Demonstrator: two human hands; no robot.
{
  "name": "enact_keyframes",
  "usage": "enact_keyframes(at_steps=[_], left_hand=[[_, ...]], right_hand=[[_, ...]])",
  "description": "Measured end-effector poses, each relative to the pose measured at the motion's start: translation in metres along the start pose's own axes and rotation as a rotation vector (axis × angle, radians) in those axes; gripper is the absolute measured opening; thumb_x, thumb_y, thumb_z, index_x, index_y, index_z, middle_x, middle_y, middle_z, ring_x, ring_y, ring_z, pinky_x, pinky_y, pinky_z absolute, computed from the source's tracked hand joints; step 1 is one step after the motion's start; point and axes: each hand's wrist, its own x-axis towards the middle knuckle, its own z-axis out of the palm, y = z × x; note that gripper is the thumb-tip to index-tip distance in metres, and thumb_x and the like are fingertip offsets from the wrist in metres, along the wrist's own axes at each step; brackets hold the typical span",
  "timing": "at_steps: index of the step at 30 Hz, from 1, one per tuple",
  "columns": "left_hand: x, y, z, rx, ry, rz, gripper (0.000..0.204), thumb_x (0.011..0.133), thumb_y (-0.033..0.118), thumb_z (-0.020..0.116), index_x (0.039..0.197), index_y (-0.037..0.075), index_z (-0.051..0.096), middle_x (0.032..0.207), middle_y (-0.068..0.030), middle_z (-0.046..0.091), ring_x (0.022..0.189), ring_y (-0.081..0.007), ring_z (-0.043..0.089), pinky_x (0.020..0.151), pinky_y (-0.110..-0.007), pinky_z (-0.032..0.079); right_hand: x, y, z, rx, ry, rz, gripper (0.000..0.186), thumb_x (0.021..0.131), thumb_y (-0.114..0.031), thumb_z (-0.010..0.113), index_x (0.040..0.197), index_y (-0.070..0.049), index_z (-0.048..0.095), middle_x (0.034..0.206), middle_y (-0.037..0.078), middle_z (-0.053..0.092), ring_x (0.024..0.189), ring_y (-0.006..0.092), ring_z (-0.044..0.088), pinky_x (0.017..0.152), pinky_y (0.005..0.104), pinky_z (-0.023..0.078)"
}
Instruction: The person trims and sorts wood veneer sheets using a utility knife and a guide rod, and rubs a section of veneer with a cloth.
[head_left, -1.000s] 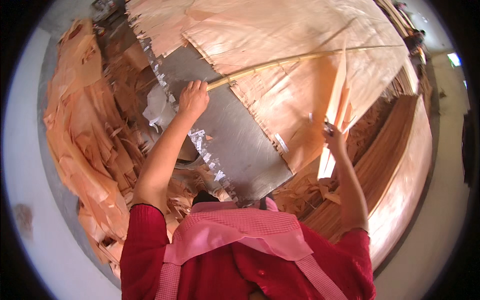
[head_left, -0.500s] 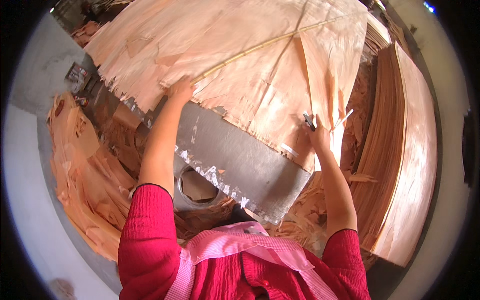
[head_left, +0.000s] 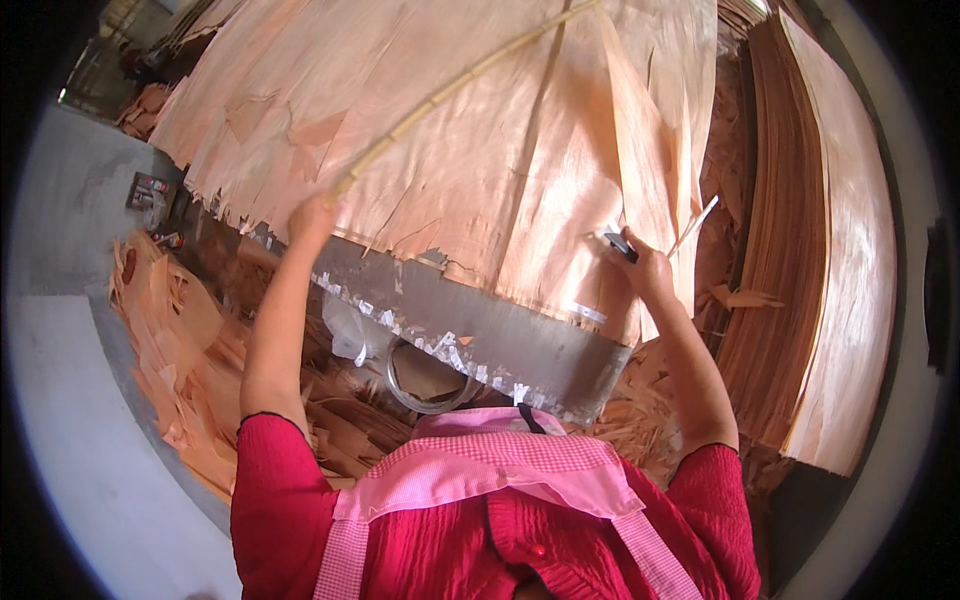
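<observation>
A large thin sheet of pale wood veneer (head_left: 470,140) lies spread over a grey metal table (head_left: 500,340). My left hand (head_left: 312,215) grips the near end of a long thin stick (head_left: 450,90) that runs up and to the right across the sheet. My right hand (head_left: 640,265) rests on the sheet's right part and holds a small dark tool (head_left: 620,243) with a thin pale sliver beside it. Bits of white tape dot the table's front edge.
A tall stack of veneer sheets (head_left: 830,250) stands at the right. Torn veneer scraps (head_left: 190,350) pile on the floor at the left and under the table. A roll of tape (head_left: 425,375) hangs below the table edge, by a white plastic bag (head_left: 350,330).
The veneer sheet has come toward me and now covers most of the grey table. Both hands have moved up and onto it, the left still on the stick.
</observation>
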Motion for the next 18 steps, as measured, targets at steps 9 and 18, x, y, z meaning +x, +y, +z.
enact_keyframes(at_steps=[9, 18], left_hand=[[-0.043, 0.152, 0.049, -0.027, 0.199, 1.184, 0.047, 0.082, 0.031, 0.053, 0.123, 0.01, 0.045, 0.129, -0.0103, 0.043, 0.124, -0.0289, 0.034, 0.103, -0.04, 0.026], [-0.058, 0.181, 0.092, 0.043, 0.016, 1.328, 0.038, 0.084, 0.031, 0.05, 0.117, 0.012, 0.052, 0.131, -0.0071, 0.043, 0.125, -0.0258, 0.033, 0.103, -0.05, 0.02]], right_hand=[[-0.002, -0.009, 0.006, 0.019, 0.02, 0.137, 0.053, 0.073, -0.029, 0.067, 0.121, -0.014, 0.052, 0.087, 0.018, 0.063, 0.08, 0.031, 0.062, 0.071, 0.0366, 0.047], [-0.016, -0.01, 0.012, 0.26, 0.07, 0.429, 0.038, 0.08, -0.02, 0.06, 0.115, -0.008, 0.056, 0.078, 0.012, 0.063, 0.069, 0.0172, 0.059, 0.065, 0.0317, 0.045]])
